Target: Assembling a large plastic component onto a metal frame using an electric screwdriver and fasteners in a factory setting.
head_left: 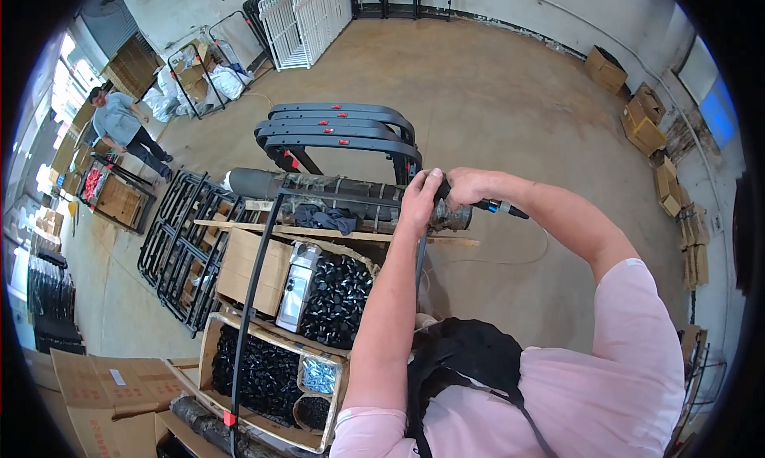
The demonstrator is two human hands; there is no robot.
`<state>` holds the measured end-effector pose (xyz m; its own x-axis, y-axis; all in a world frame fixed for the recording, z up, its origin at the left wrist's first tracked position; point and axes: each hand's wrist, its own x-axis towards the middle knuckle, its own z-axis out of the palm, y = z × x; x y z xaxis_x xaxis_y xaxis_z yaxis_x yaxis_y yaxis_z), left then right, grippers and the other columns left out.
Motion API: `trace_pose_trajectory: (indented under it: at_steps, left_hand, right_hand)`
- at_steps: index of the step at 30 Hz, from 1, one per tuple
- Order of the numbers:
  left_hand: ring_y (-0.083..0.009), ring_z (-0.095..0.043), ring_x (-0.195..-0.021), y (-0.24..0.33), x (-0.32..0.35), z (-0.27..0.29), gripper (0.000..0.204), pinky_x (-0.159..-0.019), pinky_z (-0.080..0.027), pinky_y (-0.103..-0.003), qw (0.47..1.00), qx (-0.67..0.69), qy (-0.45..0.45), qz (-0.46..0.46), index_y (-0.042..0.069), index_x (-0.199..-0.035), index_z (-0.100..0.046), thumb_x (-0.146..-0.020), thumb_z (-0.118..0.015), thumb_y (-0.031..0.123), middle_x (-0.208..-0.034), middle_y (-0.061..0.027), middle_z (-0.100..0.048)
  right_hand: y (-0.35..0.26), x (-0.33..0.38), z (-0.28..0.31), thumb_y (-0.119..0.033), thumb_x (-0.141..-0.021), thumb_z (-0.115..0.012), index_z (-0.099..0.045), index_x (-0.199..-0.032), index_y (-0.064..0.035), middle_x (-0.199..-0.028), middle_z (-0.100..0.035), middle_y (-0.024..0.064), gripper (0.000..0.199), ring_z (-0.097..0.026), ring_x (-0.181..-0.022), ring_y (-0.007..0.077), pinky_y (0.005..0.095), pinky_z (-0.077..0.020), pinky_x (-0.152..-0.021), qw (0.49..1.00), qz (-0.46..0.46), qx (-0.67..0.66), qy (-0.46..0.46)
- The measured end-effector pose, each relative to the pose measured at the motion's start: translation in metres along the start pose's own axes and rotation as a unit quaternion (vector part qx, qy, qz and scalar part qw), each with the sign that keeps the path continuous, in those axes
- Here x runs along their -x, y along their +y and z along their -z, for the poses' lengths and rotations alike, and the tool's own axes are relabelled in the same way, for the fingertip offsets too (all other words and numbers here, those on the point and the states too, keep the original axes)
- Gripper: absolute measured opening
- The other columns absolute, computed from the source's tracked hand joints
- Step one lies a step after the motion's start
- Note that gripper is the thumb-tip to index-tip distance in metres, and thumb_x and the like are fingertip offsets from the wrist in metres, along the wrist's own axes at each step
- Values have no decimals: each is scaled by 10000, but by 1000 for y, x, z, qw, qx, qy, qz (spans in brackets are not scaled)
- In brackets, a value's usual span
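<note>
My right hand (468,186) is closed round a black hand-held driver (502,208) with a blue ring near its end. Its front end points toward my left hand (417,201), which is closed at the corner of a black metal tube frame (256,286). The exact contact there is hidden by my fingers. This bent frame spans the work stand, with a red piece low on its left leg. Under its top bar lie a dark padded roller (319,185) and a crumpled dark cloth (325,219).
Several curved black frames (339,127) stand beyond the roller. Below are bins of black plastic parts (339,298), a carton (253,271) and a tray of small screws (319,374). Black racks (187,247) lean at left. A person (123,127) stands far left; a thin hose (510,260) trails rightward.
</note>
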<state>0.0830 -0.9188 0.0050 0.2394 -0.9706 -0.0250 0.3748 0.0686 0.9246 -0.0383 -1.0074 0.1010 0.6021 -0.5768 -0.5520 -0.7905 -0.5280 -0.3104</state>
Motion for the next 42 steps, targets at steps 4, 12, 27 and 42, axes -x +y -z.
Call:
trace_pose_trajectory:
  at_steps: [4,12,27,42]
  left_hand:
    - [-102,-586,-906,2,-5,6,323,-822,-495,-294,997,69,18,-6,36,-1156,-687,-1053,-642,339,-1000,-1,-660]
    - [-102,-567,-824,80,-10,106,278,-764,-476,-289,991,45,103,-76,44,-990,-693,-1053,-621,304,-903,3,-650]
    - [-153,-606,-843,168,-63,349,281,-785,-496,-330,925,46,357,-119,18,-988,-706,-1021,-624,284,-921,-46,-664]
    - [-146,-610,-880,139,-77,369,312,-840,-495,-317,914,44,378,-144,12,-1007,-737,-1009,-647,311,-954,-35,-691]
  right_hand:
    - [-13,-4,1,-220,-704,-753,-732,-930,45,-871,-747,161,349,-701,-774,314,444,-544,-704,1000,-8,-20,-2]
    - [-135,-35,44,-239,-841,-668,-740,-936,46,-829,-771,128,309,-728,-600,217,370,-599,-636,994,99,-14,-31]
    - [-353,-233,49,-148,-774,-669,-792,-982,-26,-931,-786,156,271,-764,-960,316,437,-573,-820,974,217,51,-27]
    - [-355,-263,48,-211,-860,-583,-777,-884,-22,-799,-773,126,273,-774,-803,266,401,-584,-742,968,224,93,-64]
